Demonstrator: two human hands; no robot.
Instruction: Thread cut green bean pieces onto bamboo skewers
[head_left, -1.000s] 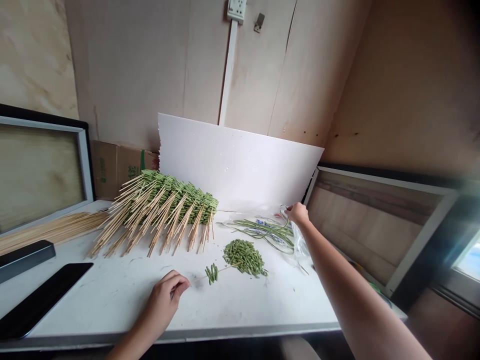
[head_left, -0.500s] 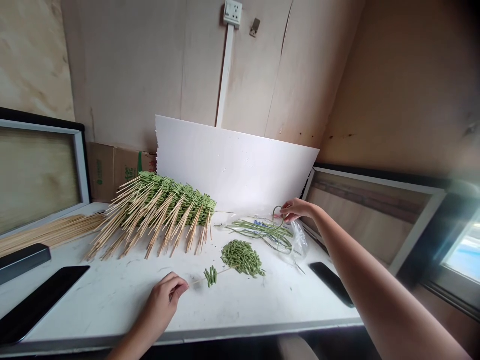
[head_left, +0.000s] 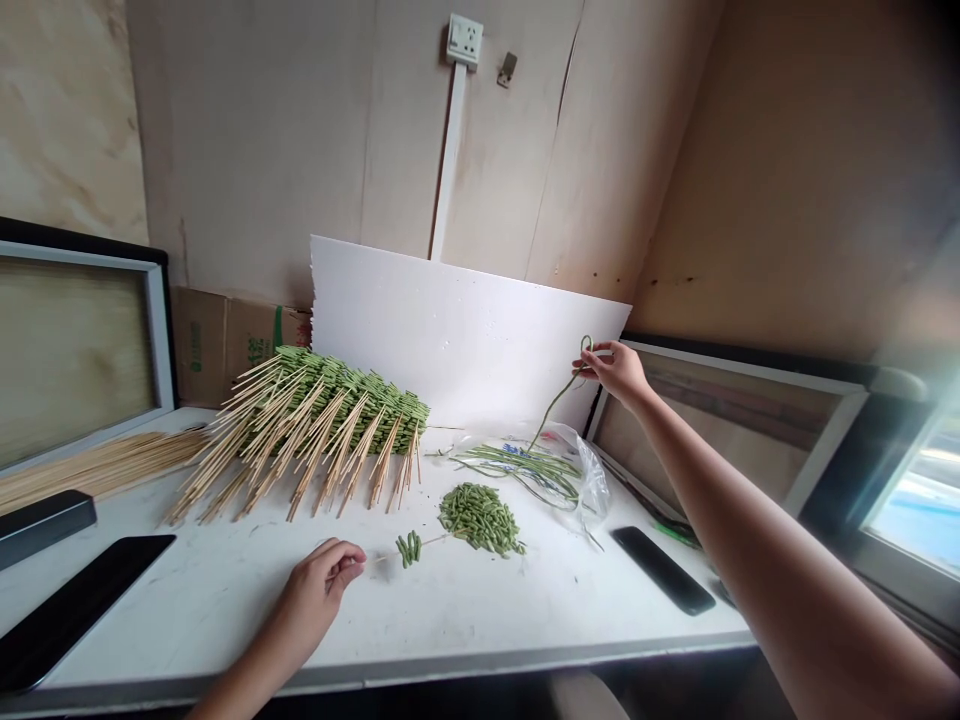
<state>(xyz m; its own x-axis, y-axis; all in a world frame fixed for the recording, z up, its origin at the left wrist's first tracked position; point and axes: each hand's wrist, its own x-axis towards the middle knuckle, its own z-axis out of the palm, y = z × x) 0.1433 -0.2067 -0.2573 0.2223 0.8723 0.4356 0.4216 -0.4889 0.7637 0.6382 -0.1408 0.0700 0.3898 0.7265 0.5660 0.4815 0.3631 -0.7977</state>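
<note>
My left hand point(head_left: 326, 578) pinches the near end of a thin wooden skewer point(head_left: 433, 541) low over the front of the table. Several short green bean pieces point(head_left: 409, 549) are threaded crosswise on that skewer. Its far tip reaches a heap of cut bean pieces point(head_left: 480, 518). My right hand point(head_left: 611, 370) is raised in front of the white board, fingers closed on a long green bean point(head_left: 556, 402) that curls at the top and hangs down. Below it, more long beans point(head_left: 517, 465) lie on a clear plastic bag point(head_left: 592, 490).
A large stack of bean-loaded skewers point(head_left: 337, 410) stands at the left, beside a bundle of bare skewers point(head_left: 127, 465). Dark phones or tablets lie at left point(head_left: 90, 605) and right point(head_left: 664, 570). A white board point(head_left: 465, 340) leans at the back, with a cardboard box point(head_left: 217, 345) to its left.
My right hand has risen from the plastic bag, lifting the long bean upward. My left hand, still pinching the skewer, has shifted slightly left.
</note>
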